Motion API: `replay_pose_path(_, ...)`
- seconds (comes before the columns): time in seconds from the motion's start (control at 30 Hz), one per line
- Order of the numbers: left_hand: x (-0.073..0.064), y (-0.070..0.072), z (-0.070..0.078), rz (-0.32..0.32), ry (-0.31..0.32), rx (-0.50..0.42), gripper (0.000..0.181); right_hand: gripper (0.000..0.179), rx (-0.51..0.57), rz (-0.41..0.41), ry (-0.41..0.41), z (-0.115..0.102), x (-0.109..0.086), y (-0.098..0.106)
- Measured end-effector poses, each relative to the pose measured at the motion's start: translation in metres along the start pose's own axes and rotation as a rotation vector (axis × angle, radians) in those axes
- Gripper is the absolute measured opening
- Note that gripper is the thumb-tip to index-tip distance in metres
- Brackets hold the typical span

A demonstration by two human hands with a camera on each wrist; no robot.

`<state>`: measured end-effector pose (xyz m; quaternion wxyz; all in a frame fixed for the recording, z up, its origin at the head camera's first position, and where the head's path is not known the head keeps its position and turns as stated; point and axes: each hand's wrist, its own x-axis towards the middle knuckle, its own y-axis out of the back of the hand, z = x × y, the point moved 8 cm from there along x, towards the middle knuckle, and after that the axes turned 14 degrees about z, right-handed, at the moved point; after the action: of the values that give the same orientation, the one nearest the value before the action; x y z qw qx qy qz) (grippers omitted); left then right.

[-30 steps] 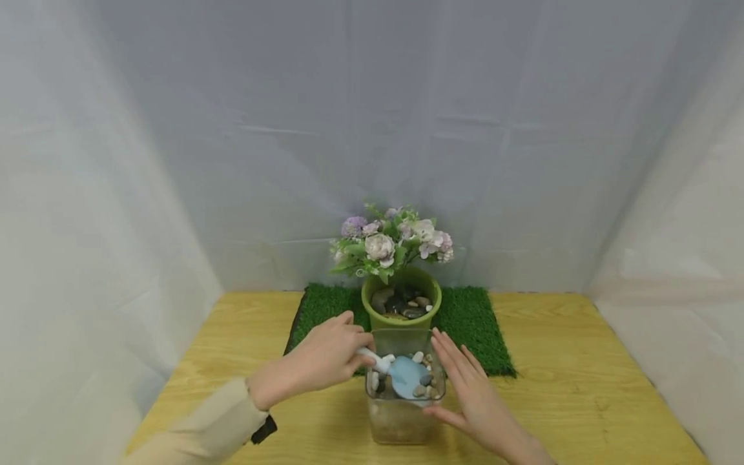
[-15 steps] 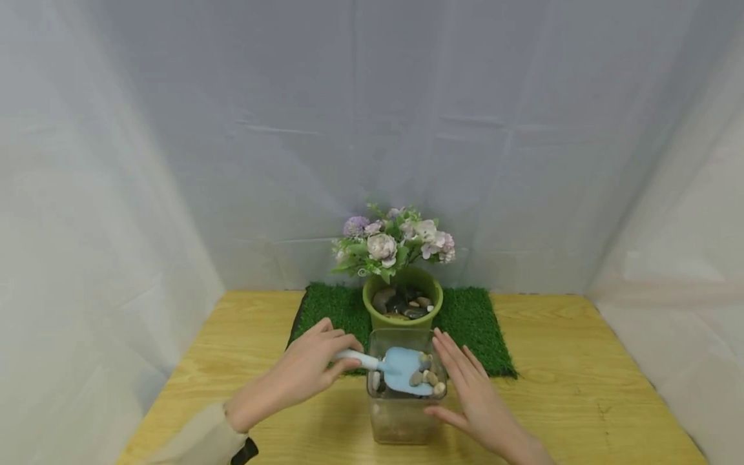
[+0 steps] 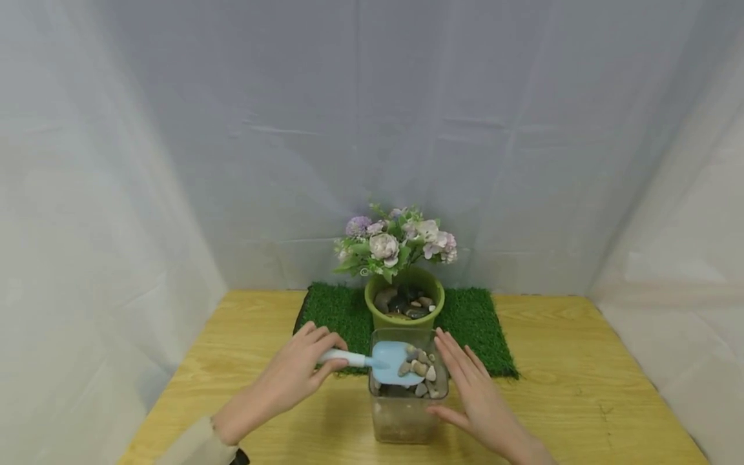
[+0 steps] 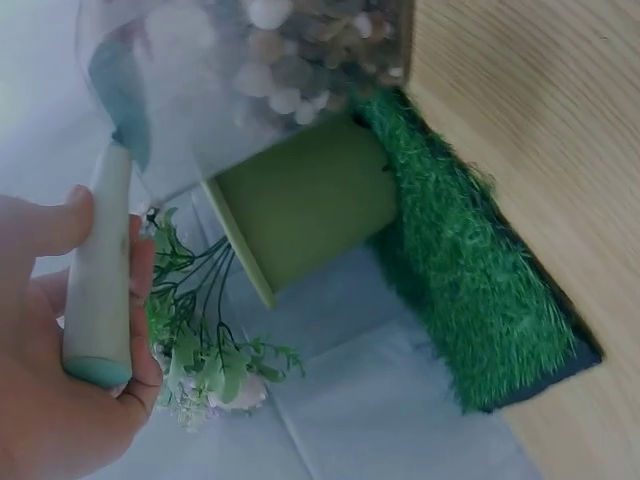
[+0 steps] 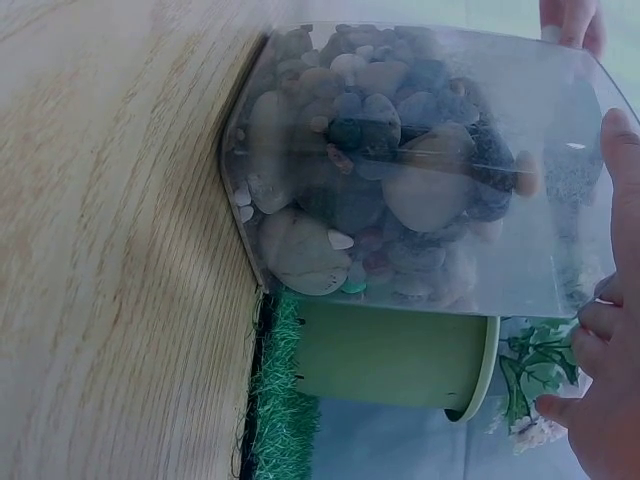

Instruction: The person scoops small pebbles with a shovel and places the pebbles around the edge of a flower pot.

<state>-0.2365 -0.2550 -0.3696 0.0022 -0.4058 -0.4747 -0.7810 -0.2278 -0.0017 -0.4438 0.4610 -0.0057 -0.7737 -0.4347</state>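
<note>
My left hand point(image 3: 296, 368) grips the white handle of a small blue shovel point(image 3: 386, 361), fingers and thumb curled round it in the left wrist view. The shovel's blade lies over the mouth of a clear square plastic container point(image 3: 401, 420), with several pebbles point(image 3: 418, 368) on its right half. More stones point(image 5: 370, 180) of mixed sizes and colours fill the lower part of the container, seen through its wall in the right wrist view. My right hand point(image 3: 476, 400) rests against the container's right side, its fingers straight at the rim and the thumb at the near corner.
Right behind the container stands a green flowerpot point(image 3: 372, 313) with dark stones inside and pink, white and purple flowers point(image 3: 395, 242). The pot sits on a green artificial grass mat point(image 3: 476, 336) on a wooden table point(image 3: 558, 387). Pale sheeting point(image 3: 372, 129) hangs round the back and sides.
The shovel has risen from among the stones to the container's mouth, its blade now level and bearing pebbles. My left hand has drawn back to the left; the right hand stays put.
</note>
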Motion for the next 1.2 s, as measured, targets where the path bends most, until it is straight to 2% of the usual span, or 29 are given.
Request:
replay_pose_path(0.23, -0.006, -0.005, -0.004, 0.030, -0.039, 0.063, 0.020, 0.104, -0.007, -0.009, -0.003, 0.002, 0.000, 0.000)
replay_pose_path(0.47, -0.008, -0.004, 0.000, 0.073, -0.103, 0.077, 0.020, 0.106, 0.001, -0.017, -0.013, 0.002, -0.001, 0.000)
replay_pose_path(0.57, -0.007, -0.003, 0.002, 0.089, -0.127, 0.112, 0.020, 0.105, -0.001, -0.017, -0.013, 0.001, 0.000, 0.000)
replay_pose_path(0.63, -0.007, -0.002, 0.005, 0.096, -0.155, 0.160, 0.020, 0.105, -0.004, -0.015, -0.011, 0.001, 0.000, 0.000)
replay_pose_path(0.77, -0.007, -0.001, 0.011, 0.134, -0.250, 0.258, 0.025, 0.104, -0.008, -0.014, -0.008, 0.001, 0.000, 0.001)
replay_pose_path(0.9, -0.008, 0.000, 0.015, 0.183, -0.312, 0.292, 0.037, 0.104, -0.007, -0.010, -0.002, 0.000, 0.000, 0.001)
replay_pose_path(1.0, -0.008, 0.000, 0.015, 0.197, -0.315, 0.297, 0.042, 0.104, -0.005, -0.011, -0.002, 0.000, 0.000, 0.001)
replay_pose_path(1.2, -0.007, 0.000, 0.012, 0.190, -0.270, 0.275, 0.037, 0.104, -0.006, -0.021, -0.010, 0.001, 0.000, 0.000)
